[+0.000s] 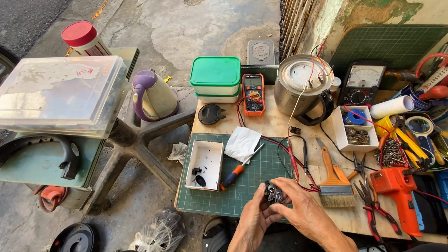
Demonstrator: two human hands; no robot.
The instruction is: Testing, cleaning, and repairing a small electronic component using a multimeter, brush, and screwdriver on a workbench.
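Both hands together at the near edge of the tabletop (280,126), over the front right corner of the green cutting mat (247,186). Left hand (255,219) curled narrow around a small dark metal part (274,193), cupping it from below; right hand (303,205) wrapped over the same part from the right, fingers closed on its top. Held in the air just above the mat, not resting on it.

Likely trouble, judged from the layout:

- Dropped bits. Held close to the near edge, so any loose screw or spring slipping out could fall past the mat to the ground rather than into the white tray (205,163) at the mat's left side, which already holds a few black pieces.
- Snagged leads. Red and black test leads (294,161) trailing from the orange meter (253,93) across the mat to just beside the right hand; a quick pull of the wrist could catch them and drag the meter toward the edge.
- Tugged wires. Thin red and white wires (312,77) rising from the upturned steel kettle (303,86) at the far side; cannot tell whether any reach the held part, but tension there could tip the kettle or break a joint.
- Rolling screwdriver (238,170), lying slantwise on the mat near the left hand, easily knocked off by an elbow.
- Pinched fingertips, with sharp metal edges possible on the part; detail too small to tell.
- Crowded right side: brush (336,184), pliers (373,205) and orange tool (399,191) close by, little room for setting anything down
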